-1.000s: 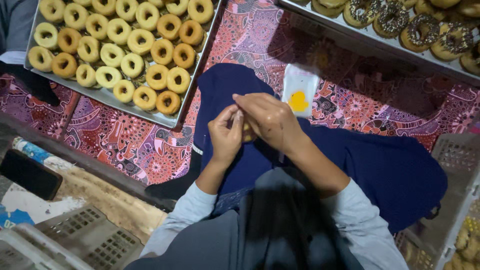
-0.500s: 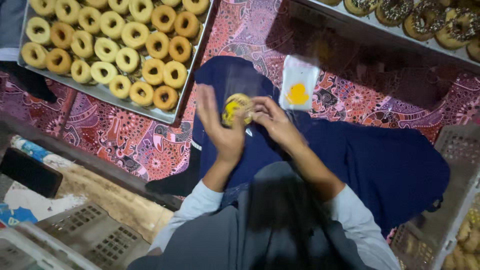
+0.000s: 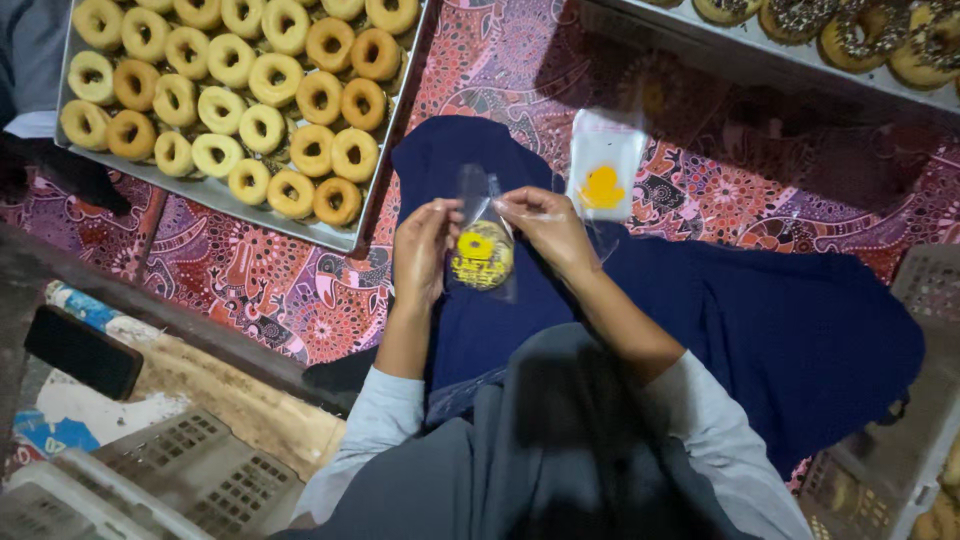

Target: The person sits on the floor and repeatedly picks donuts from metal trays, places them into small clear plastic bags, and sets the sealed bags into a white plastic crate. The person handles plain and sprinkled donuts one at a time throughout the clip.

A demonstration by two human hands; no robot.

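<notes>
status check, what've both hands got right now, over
Left hand and right hand both pinch the top of a clear bag. Doughnut inside. Nothing in the way; stack of empty bags beside.

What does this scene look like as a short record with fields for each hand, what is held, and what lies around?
left hand: pinches the left top edge of the clear plastic bag
right hand: pinches the bag's right top edge
doughnut: inside the bag, yellow-glazed, behind a round yellow label
empty bags: clear, yellow print, lying on the dark blue cloth beyond the hands
metal tray: upper left, filled with rows of glazed ring doughnuts
second tray: upper right, topped doughnuts
floor cover: red patterned cloth
</notes>
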